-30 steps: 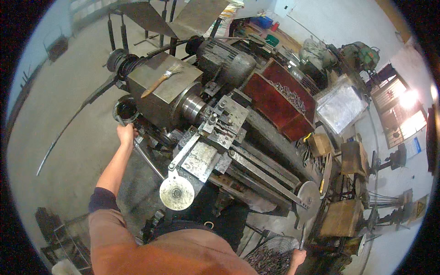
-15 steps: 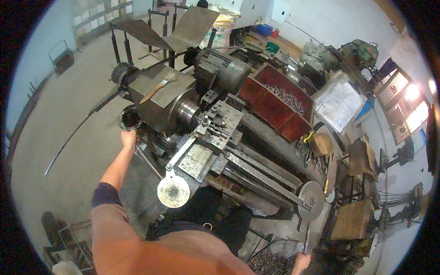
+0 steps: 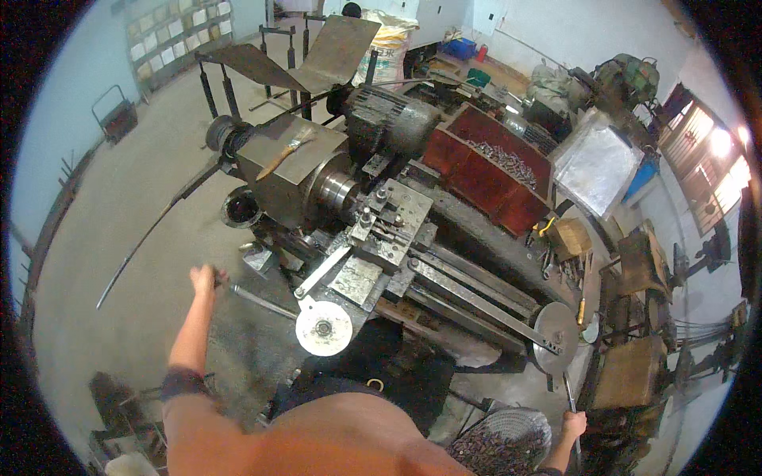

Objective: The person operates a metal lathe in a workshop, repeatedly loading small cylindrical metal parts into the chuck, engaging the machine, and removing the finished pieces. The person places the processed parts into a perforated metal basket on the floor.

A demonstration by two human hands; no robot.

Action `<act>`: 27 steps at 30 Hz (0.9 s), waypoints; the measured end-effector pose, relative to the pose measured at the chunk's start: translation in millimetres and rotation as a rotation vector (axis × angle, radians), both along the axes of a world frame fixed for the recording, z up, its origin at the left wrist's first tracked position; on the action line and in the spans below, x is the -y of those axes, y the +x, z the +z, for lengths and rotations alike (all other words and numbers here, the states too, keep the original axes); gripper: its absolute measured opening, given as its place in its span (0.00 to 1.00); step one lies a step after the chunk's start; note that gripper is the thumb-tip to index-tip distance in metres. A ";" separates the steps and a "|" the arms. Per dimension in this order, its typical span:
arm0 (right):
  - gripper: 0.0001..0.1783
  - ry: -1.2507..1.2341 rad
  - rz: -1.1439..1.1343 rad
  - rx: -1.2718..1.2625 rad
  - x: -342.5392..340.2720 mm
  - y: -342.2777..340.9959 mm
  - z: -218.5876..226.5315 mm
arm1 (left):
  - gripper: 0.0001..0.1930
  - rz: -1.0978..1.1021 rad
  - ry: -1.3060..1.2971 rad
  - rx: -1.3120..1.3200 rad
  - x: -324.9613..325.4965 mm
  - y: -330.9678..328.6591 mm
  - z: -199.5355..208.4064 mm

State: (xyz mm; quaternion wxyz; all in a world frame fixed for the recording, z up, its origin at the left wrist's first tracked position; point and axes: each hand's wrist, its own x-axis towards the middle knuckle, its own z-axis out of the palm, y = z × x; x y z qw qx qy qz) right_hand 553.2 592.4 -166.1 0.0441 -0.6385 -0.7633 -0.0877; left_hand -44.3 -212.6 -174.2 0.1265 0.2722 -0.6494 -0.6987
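Observation:
My left hand [image 3: 204,279] is closed round the outer end of a metal lever handle [image 3: 260,301], left of a small lathe. That lever slopes down toward a pale round disc [image 3: 324,327] at the front of the machine. At lower right, my right hand [image 3: 572,425] grips a thin metal rod lever [image 3: 567,389] hanging below a grey wheel [image 3: 555,339]. Between my hands stand the tool block [image 3: 397,230] and the shiny chuck [image 3: 336,193]. A brush [image 3: 283,155] lies on the headstock cover [image 3: 262,147].
Behind the lathe bed, a dark red bin [image 3: 456,170] contains small metal parts. A woven basket [image 3: 530,424] of dark small pieces sits by my right forearm. An electric motor [image 3: 394,115] is behind the headstock. Yellow-handled tools [image 3: 582,311] lie right. A long curved rod [image 3: 143,242] juts out left.
My left hand has come toward me and left, away from the dark round cup, swinging the lever with it. My right hand and its rod have swung to the right. The view has shifted slightly.

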 end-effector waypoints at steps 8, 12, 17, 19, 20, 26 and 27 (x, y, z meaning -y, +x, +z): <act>0.18 0.081 -0.145 0.068 95.0 1.5 -11.7 | 0.05 0.335 0.066 -0.060 13.6 80.5 -9.9; 0.15 -0.053 -0.157 -0.002 124.9 -26.3 10.1 | 0.06 0.405 -0.041 -0.044 19.7 66.8 -19.3; 0.18 -0.079 -0.139 -0.026 132.8 -22.7 11.0 | 0.06 0.390 -0.012 -0.092 10.3 54.3 -19.6; 0.20 -0.144 -0.169 -0.025 136.5 -28.9 15.1 | 0.05 0.384 -0.006 -0.099 15.1 46.8 -27.3; 0.20 -0.136 -0.159 -0.014 136.9 -27.9 13.8 | 0.05 0.389 0.002 -0.097 19.2 42.1 -32.9; 0.22 -0.047 -0.126 -0.034 131.4 -13.8 -2.1 | 0.05 0.403 0.021 -0.031 4.3 37.8 -17.9; 0.22 -0.051 -0.124 -0.029 130.9 -13.8 -2.4 | 0.06 0.410 0.014 0.003 2.8 38.6 -15.6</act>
